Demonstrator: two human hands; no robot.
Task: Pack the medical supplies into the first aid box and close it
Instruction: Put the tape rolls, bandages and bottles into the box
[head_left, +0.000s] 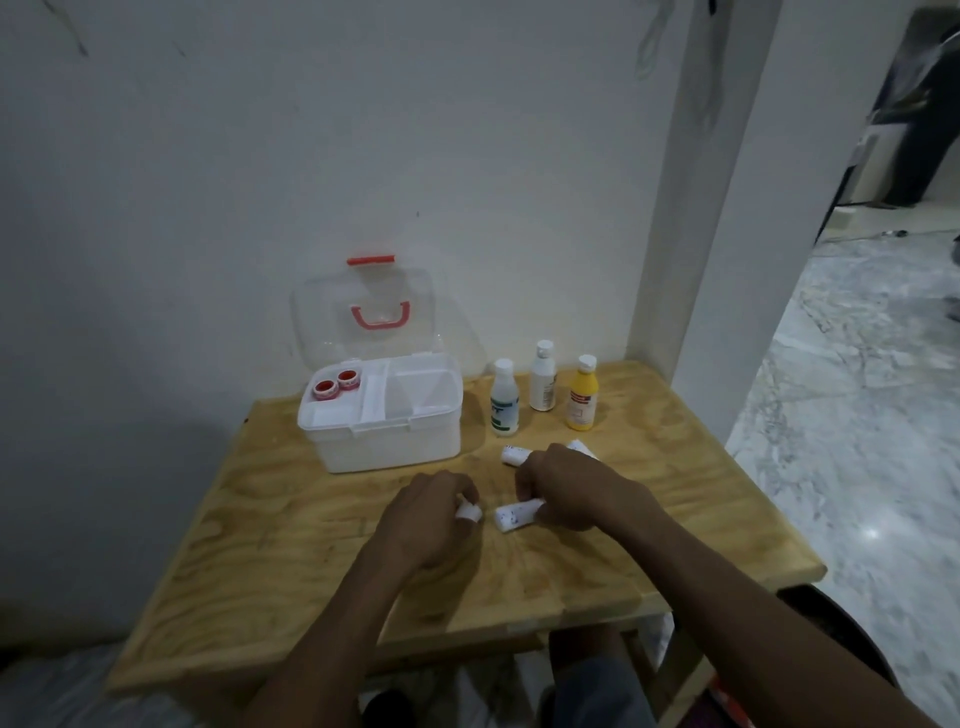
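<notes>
The white first aid box stands open at the back of the wooden table, its clear lid leaning against the wall. Two red tape rolls lie in its tray. My left hand is closed around a white bandage roll. My right hand grips another white bandage roll that lies on the table. Two more rolls peek out behind my right hand. Three bottles stand right of the box: a clear one, a white one and a yellow one.
A white wall runs behind the table, and a pillar stands at its back right corner. Marble floor lies to the right. My knee shows below the table's front edge.
</notes>
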